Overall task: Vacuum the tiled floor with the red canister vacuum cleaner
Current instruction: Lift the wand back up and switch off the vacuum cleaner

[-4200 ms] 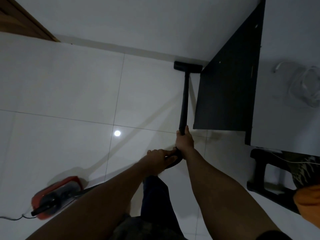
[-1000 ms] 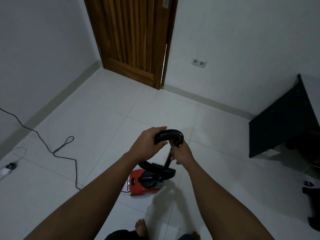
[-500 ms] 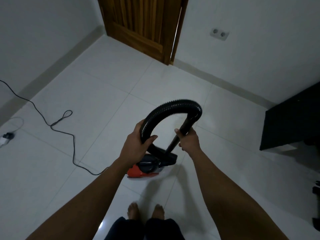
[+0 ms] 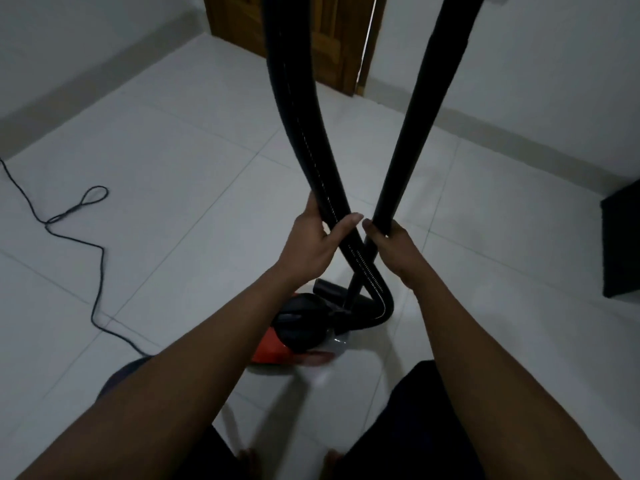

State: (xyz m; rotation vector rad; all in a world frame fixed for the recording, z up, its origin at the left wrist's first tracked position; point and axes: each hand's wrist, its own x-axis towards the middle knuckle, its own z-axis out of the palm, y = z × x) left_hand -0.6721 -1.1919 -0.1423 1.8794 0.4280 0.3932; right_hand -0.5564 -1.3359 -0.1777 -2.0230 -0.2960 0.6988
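The red canister vacuum sits on the white tiled floor just in front of my feet. Its black ribbed hose rises past the top of the view, and my left hand grips it near the middle. My right hand grips the black rigid wand, which stands nearly upright beside the hose. Hose and wand cross below my hands. The floor nozzle lies next to the canister. The top of the hose loop is out of view.
The black power cord snakes over the floor on the left toward the canister. A wooden door stands at the back. Dark furniture is at the right edge. White walls close the room on the left and back.
The hose loop and wand have come up much closer to my head, rising out of the top of the view. Both hands keep their grips. The view has tilted lower.
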